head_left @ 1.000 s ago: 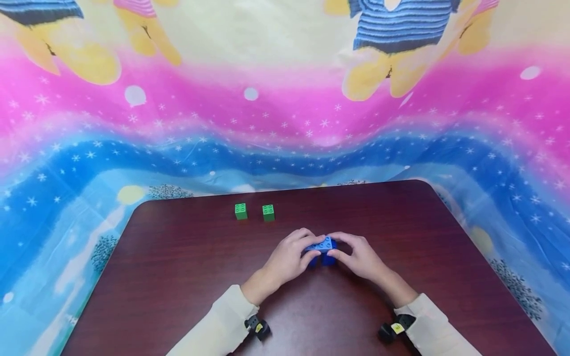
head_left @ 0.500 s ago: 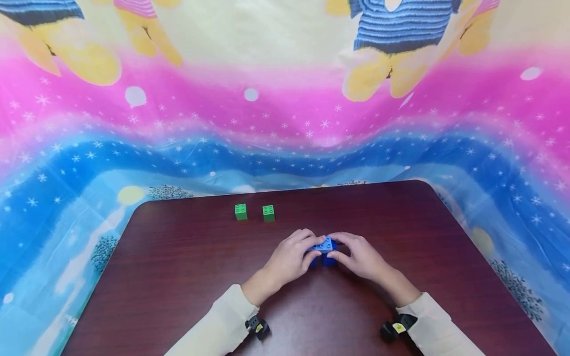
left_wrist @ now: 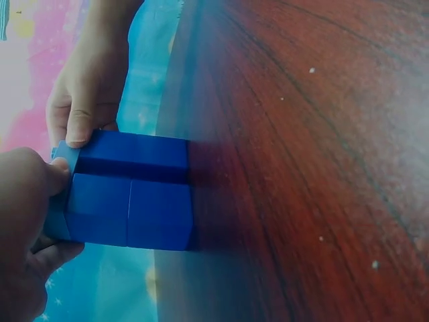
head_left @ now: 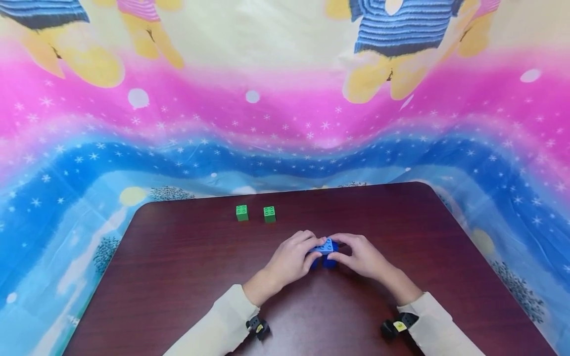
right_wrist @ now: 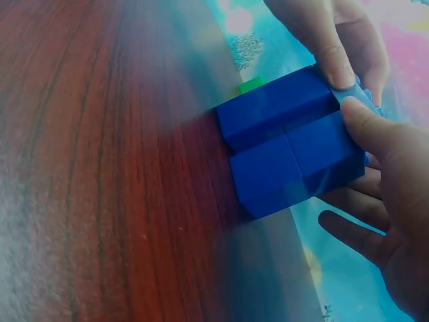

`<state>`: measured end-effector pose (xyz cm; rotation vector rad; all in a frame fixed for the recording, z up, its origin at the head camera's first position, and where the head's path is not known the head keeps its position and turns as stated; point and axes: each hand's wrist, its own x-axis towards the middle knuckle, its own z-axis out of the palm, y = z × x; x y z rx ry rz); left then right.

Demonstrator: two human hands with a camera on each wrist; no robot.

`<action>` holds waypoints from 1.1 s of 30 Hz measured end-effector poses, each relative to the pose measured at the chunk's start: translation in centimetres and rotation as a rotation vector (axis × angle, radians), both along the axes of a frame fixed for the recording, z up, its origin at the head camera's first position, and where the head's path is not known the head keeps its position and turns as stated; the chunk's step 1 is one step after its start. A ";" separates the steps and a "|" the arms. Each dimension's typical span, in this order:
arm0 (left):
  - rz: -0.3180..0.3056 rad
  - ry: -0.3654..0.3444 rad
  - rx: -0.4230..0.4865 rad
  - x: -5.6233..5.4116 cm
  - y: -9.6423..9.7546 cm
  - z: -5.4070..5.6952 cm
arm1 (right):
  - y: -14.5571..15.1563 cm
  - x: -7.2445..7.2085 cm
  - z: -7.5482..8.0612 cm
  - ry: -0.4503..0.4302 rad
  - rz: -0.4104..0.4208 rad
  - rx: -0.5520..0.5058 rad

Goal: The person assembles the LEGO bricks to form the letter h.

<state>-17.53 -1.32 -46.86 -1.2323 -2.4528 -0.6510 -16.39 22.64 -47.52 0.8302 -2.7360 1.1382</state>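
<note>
Two stacks of dark blue toy bricks (right_wrist: 265, 171) stand upright on the table side by side, a narrow gap between them. Across their tops lies a lighter blue studded brick (head_left: 326, 245). My left hand (head_left: 291, 253) pinches its left end between thumb and fingers, the thumb on the near side. From the opposite side my right hand (head_left: 362, 257) grips the right end, thumb in front and fingers behind. In the left wrist view the lower ends of the stacks (left_wrist: 161, 215) meet the table. The fingers partly cover the lighter brick.
Two green four-stud bricks, a left one (head_left: 242, 213) and a right one (head_left: 269, 214), stand apart near the far edge of the dark red-brown table (head_left: 178, 257). Behind the table hangs a patterned cloth (head_left: 285, 118).
Both hands keep their hold on the lighter blue brick, with hardly any movement. The head view has shifted very slightly.
</note>
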 end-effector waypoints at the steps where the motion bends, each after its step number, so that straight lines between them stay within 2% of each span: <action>1: -0.004 -0.006 0.007 0.0 0.0 0.0 | 0.0 0.1 0.0 -0.002 -0.006 -0.006; 10: -0.013 -0.108 0.103 0.1 -0.1 -1.2 | 0.0 0.5 -0.9 0.012 -0.017 -0.051; 13: -0.002 -0.182 0.159 0.2 -0.1 -1.5 | 0.1 0.7 -1.2 0.015 -0.035 -0.061; 20: 0.075 -0.380 0.352 0.4 -0.1 -2.4 | -0.1 0.7 -1.3 0.014 -0.050 -0.061; 26: 0.035 -0.517 0.509 0.1 -0.3 -3.0 | -0.1 0.6 -1.2 0.002 -0.067 -0.055; 33: -0.024 -0.610 0.546 -0.2 -1.2 -3.4 | -0.2 0.5 -1.2 -0.017 -0.082 -0.066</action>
